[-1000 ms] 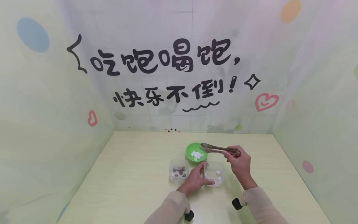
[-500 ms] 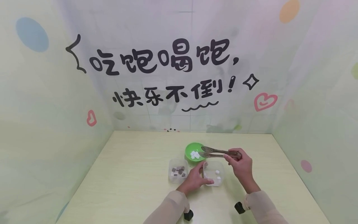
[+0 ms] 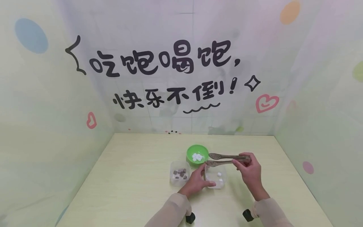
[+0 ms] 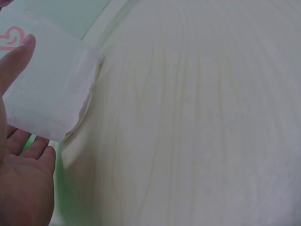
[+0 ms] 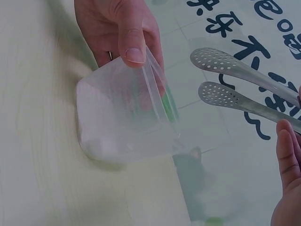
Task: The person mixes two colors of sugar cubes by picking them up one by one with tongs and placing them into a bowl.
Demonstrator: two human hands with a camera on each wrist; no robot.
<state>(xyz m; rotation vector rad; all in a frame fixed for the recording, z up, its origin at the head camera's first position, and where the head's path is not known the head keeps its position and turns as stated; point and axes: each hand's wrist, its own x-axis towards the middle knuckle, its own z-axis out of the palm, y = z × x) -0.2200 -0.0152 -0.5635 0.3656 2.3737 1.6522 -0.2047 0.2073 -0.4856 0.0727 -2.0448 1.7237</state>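
Observation:
My left hand grips a clear plastic container, thumb on its near side and fingers round its far side. Two white cubes lie inside. In the right wrist view the container is tipped on the table under that hand's thumb. My right hand holds metal tongs with perforated tips. Their arms stand apart, with nothing between the tips, above the container's far edge. Just behind is a green bowl holding several white cubes.
A second clear container with several brown cubes stands left of my left hand. Printed fabric walls enclose the back and sides of the pale wooden table.
The tongs have moved from over the green bowl towards me and right, to the container's far edge, and their tips have spread apart. My left hand keeps its hold on the container.

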